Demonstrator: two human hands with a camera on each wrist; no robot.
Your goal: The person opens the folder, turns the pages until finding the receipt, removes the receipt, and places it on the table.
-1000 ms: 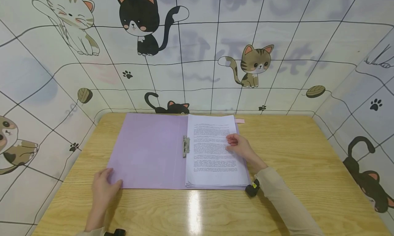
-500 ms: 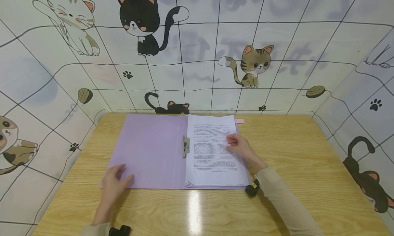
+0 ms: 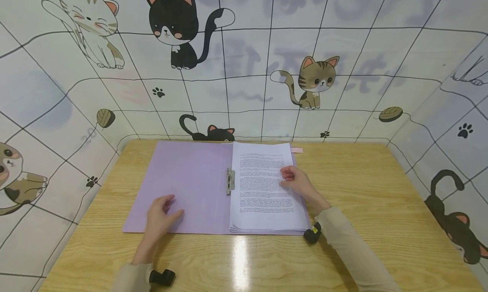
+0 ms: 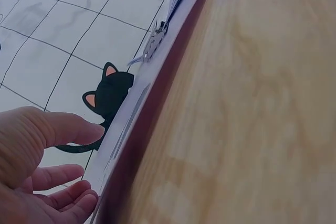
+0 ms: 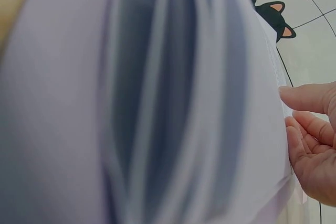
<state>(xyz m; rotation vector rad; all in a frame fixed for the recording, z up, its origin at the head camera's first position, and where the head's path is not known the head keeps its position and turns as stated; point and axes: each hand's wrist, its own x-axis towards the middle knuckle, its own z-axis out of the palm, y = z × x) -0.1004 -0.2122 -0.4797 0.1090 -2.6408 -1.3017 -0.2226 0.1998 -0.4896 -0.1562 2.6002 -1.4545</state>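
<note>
A purple folder [image 3: 183, 169] lies spread flat, with a stack of printed paper sheets [image 3: 263, 190] on its right side. A metal clip [image 3: 229, 181] sits along its spine, just left of the sheets. Over the lower part of the left cover is my left hand [image 3: 162, 218], thumb apart from loosely bent fingers and nothing between them. My right hand [image 3: 298, 182] rests at the right edge of the sheets, its thumb and loosely bent fingers spaced apart on the top page. From the right wrist view, the fingertips [image 5: 296, 124] meet the page's surface, with the layered sheet edges blurred in front.
The folder lies on a wood-grain table [image 3: 350, 177], close to its back edge. A pink tab [image 3: 297, 150] sticks out at the folder's upper right. Behind and beside the table stand walls [image 3: 244, 93] printed with cartoon cats and a grid.
My left hand has left the lower left corner of the folder and moved right and slightly up over the left cover. My right hand and the sheets have stayed still.
</note>
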